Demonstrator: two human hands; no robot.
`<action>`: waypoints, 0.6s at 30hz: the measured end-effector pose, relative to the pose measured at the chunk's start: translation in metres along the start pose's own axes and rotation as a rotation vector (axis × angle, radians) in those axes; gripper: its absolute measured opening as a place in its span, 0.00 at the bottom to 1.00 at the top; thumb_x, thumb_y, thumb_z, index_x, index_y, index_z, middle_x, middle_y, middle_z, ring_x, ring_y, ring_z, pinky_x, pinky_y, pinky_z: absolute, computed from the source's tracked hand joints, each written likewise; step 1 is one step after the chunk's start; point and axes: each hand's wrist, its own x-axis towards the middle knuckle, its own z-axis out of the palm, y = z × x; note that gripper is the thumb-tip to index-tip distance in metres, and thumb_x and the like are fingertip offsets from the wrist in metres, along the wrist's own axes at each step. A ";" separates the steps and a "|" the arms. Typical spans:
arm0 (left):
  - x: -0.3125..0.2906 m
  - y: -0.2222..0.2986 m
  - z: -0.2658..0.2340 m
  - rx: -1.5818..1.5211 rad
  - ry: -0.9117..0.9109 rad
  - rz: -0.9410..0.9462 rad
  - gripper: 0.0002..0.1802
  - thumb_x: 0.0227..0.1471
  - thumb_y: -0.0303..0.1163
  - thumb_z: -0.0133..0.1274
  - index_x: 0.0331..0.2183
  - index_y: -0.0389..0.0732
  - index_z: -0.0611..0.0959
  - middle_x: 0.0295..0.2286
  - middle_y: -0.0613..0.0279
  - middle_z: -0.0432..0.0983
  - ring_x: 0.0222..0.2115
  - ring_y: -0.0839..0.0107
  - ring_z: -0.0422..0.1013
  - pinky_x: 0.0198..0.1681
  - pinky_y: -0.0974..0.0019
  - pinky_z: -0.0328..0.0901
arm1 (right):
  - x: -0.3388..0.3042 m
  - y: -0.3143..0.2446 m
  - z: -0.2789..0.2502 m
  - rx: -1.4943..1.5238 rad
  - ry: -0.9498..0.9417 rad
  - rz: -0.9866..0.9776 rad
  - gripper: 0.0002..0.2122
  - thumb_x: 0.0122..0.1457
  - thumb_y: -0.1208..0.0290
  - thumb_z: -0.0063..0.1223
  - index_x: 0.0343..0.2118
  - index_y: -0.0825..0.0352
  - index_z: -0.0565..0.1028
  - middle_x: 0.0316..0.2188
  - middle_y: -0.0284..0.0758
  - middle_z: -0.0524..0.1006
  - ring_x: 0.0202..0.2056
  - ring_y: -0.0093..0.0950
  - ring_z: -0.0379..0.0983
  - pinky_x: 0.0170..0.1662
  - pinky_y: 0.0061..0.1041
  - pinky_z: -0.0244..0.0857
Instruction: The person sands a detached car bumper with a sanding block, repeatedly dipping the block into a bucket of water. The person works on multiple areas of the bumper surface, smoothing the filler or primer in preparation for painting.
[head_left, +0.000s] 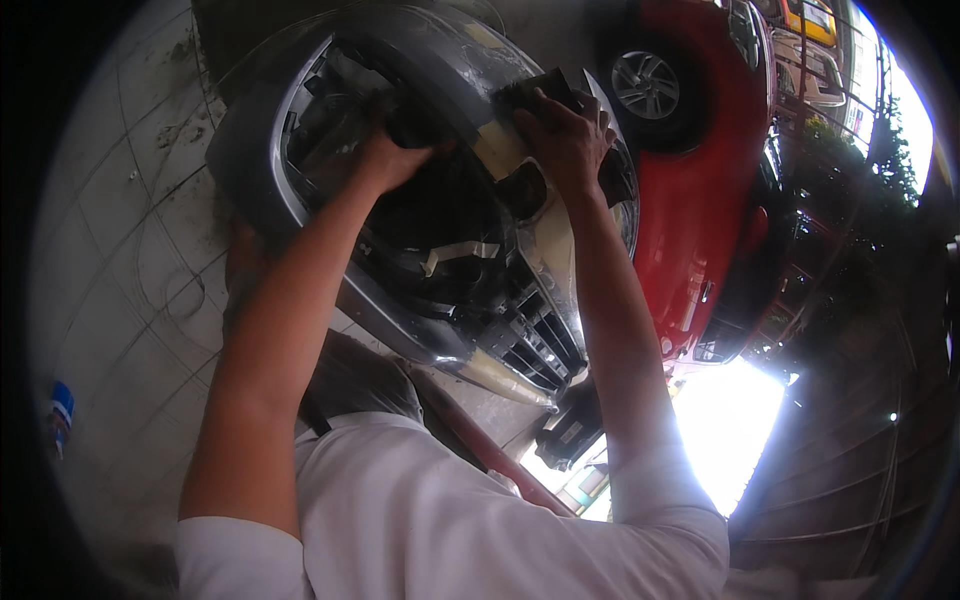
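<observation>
A car bumper (465,75) with grey paint and bare tan patches stands tilted in front of me. My left hand (398,160) reaches into its dark inner opening. The thumb points right, while the other fingers fade into shadow, so their grip is unclear. On the bumper's upper right part, my right hand (568,135) is closed on a flat black block (543,95), fingers bent over its edge. Lower on the bumper, a strip of pale tape (460,253) crosses the dark inside, above a slatted black grille (530,345).
A red car (690,220) with a silver-spoked wheel (645,85) stands close on the right. Pale floor tiles (130,230) spread on the left, with a blue and white can-like container (61,410) near the rim. A reddish bar (480,440) runs below the bumper.
</observation>
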 end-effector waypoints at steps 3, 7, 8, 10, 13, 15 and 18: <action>-0.014 0.015 0.002 0.103 0.167 0.036 0.74 0.44 0.62 0.72 0.71 0.30 0.46 0.67 0.41 0.59 0.68 0.52 0.58 0.71 0.55 0.56 | -0.013 -0.001 0.005 -0.119 -0.004 -0.088 0.23 0.52 0.42 0.67 0.52 0.41 0.85 0.61 0.41 0.70 0.61 0.46 0.62 0.65 0.48 0.51; -0.001 -0.017 0.008 0.147 0.152 -0.013 0.73 0.43 0.63 0.73 0.71 0.32 0.50 0.67 0.40 0.59 0.68 0.51 0.59 0.70 0.54 0.57 | -0.054 0.021 -0.013 -0.112 0.020 -0.097 0.23 0.52 0.42 0.66 0.52 0.38 0.85 0.60 0.42 0.70 0.61 0.46 0.61 0.65 0.46 0.51; 0.004 -0.013 0.007 0.165 0.107 -0.054 0.72 0.43 0.63 0.72 0.71 0.32 0.51 0.67 0.39 0.59 0.68 0.51 0.59 0.70 0.54 0.57 | -0.043 0.010 -0.010 -0.118 0.032 -0.060 0.22 0.52 0.43 0.66 0.52 0.38 0.85 0.60 0.42 0.70 0.61 0.46 0.61 0.65 0.45 0.50; -0.005 0.004 0.000 0.164 0.012 -0.104 0.74 0.41 0.65 0.72 0.71 0.33 0.50 0.67 0.39 0.58 0.68 0.50 0.59 0.70 0.54 0.58 | -0.021 -0.015 -0.007 -0.093 0.030 -0.029 0.22 0.52 0.43 0.66 0.51 0.38 0.85 0.58 0.42 0.71 0.61 0.44 0.61 0.66 0.45 0.49; -0.008 0.031 -0.012 0.139 0.031 -0.068 0.77 0.39 0.68 0.72 0.71 0.35 0.47 0.68 0.40 0.57 0.68 0.50 0.59 0.69 0.54 0.59 | -0.026 -0.014 -0.009 -0.098 0.079 -0.088 0.21 0.53 0.43 0.66 0.50 0.38 0.86 0.55 0.42 0.72 0.60 0.43 0.62 0.65 0.45 0.49; -0.010 0.017 -0.004 0.187 0.169 -0.003 0.75 0.39 0.67 0.72 0.71 0.35 0.48 0.67 0.41 0.59 0.67 0.51 0.61 0.69 0.54 0.59 | -0.058 0.018 -0.018 -0.090 0.100 -0.116 0.21 0.52 0.43 0.66 0.49 0.38 0.86 0.55 0.42 0.72 0.59 0.43 0.62 0.65 0.45 0.49; -0.004 0.011 -0.003 0.077 -0.009 0.066 0.73 0.41 0.63 0.74 0.70 0.35 0.50 0.66 0.39 0.61 0.66 0.52 0.62 0.68 0.54 0.61 | -0.037 0.003 -0.007 -0.035 0.065 -0.091 0.21 0.52 0.44 0.67 0.49 0.39 0.86 0.55 0.41 0.71 0.60 0.43 0.62 0.65 0.44 0.50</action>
